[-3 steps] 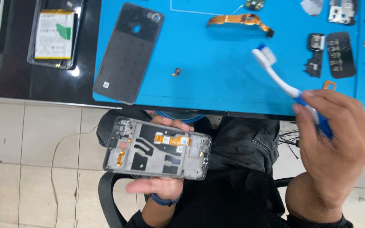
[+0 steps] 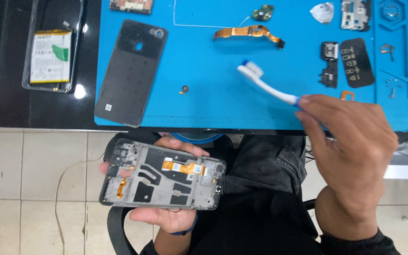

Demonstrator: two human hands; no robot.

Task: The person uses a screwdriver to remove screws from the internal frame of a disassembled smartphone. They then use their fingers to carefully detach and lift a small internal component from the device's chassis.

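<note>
My left hand holds an opened phone frame flat over my lap, its inner side up, with orange flex cables showing. My right hand grips a white and blue toothbrush by the handle, with the bristle head pointing up and left over the blue mat. The brush is well apart from the phone frame, above and to its right.
On the blue mat lie a dark phone back cover, an orange flex cable, a small green circuit board, a black plastic plate, small metal parts and screws. A phone battery sits on the black desk at left.
My right hand has shifted slightly left and down with the toothbrush. The phone frame in my left hand stays about where it was.
</note>
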